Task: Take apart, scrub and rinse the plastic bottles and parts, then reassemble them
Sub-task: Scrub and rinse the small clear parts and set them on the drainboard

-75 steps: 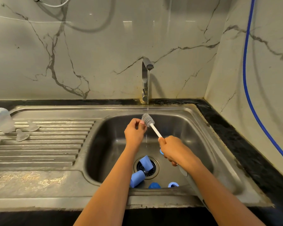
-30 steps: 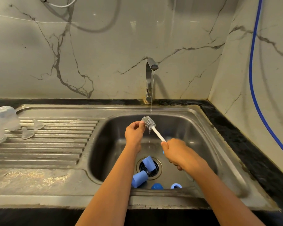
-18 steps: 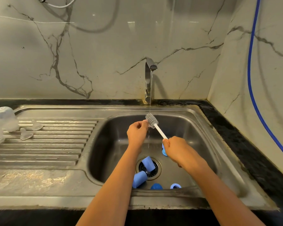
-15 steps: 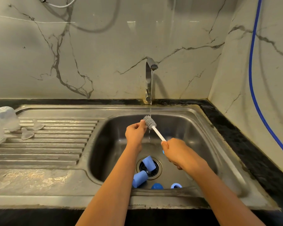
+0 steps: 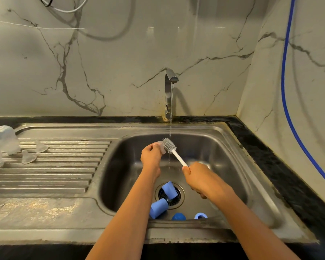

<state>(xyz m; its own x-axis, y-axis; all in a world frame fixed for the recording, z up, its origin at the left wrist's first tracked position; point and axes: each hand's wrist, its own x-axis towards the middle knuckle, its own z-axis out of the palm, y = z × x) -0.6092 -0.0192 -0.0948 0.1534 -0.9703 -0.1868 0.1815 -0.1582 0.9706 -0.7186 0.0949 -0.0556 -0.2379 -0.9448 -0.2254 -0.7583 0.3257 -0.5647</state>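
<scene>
While the tap (image 5: 170,79) runs at mid-frame, the left hand (image 5: 150,156) pinches a small clear part (image 5: 161,147) against the brush (image 5: 169,145) head; the right hand (image 5: 196,178) grips its white handle (blue pieces (image 5: 159,210) lie by the drain (image 5: 179,196), lower centre).

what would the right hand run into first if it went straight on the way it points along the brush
The right hand points along the brush, whose head sits against the small clear part pinched by the left hand. That part would likely come first, though depth is unclear.
</scene>
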